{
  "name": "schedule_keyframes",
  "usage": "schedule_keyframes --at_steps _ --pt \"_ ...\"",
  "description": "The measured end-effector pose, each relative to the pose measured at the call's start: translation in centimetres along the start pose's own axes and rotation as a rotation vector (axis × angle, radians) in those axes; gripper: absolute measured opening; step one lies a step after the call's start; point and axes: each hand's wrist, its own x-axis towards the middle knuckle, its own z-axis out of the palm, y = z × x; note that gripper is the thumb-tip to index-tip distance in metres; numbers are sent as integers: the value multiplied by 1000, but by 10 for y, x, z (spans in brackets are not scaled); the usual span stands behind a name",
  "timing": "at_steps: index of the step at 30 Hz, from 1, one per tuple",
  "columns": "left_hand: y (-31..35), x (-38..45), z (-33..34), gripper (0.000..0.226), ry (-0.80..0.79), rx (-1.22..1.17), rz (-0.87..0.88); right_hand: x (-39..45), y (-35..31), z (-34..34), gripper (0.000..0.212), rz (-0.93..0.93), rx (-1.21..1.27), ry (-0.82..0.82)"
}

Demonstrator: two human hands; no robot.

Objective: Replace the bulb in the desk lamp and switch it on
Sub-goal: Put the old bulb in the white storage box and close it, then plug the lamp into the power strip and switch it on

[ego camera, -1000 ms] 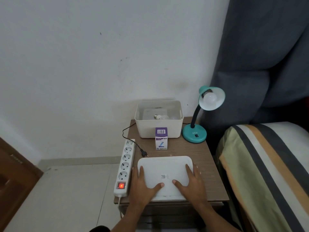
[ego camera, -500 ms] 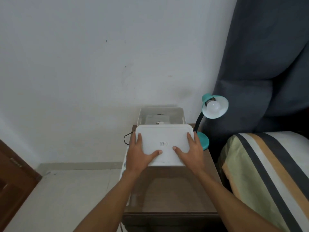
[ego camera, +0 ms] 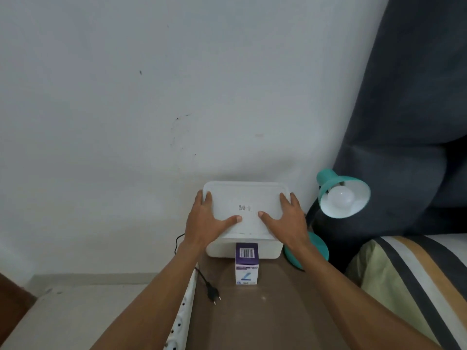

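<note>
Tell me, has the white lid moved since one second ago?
Yes. The white lid, held by the left hand and right hand, went from the table's front edge back onto the white bin.

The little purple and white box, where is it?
In the head view the little purple and white box stands on the wooden table, just in front of the white bin, with the loose black plug to its left.

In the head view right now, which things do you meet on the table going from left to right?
Power strip → loose black plug → bulb box → teal lamp. The white bin with its lid spans the middle behind the box, so I leave it out.
</note>
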Motion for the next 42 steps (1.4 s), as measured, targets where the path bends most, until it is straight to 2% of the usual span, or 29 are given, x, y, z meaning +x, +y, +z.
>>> schedule_keyframes --at_steps 6,13,19,23,30,33,38,42 --pt "-14 24 14 127 -48 12 -21 22 3 12 96 31 1 -70" --pt "-20 36 19 117 -91 -5 -25 33 5 21 97 65 11 -139" --pt "-23 36 23 120 -96 -16 -30 33 8 24 96 63 9 -138" --pt "-23 35 22 111 -92 -38 -40 32 9 26 96 46 -22 -154" --pt "-22 36 6 114 -249 -38 -52 31 1 19 97 69 -147 -202" --pt "-24 26 -3 111 -256 -58 -46 21 -9 17 86 -11 -166 -112" --pt "-46 -17 -14 101 -172 -125 -88 -19 -41 26 50 -279 -111 113" --pt "-81 -67 -11 96 -122 -184 -150 -58 -69 49 36 -375 -101 65"
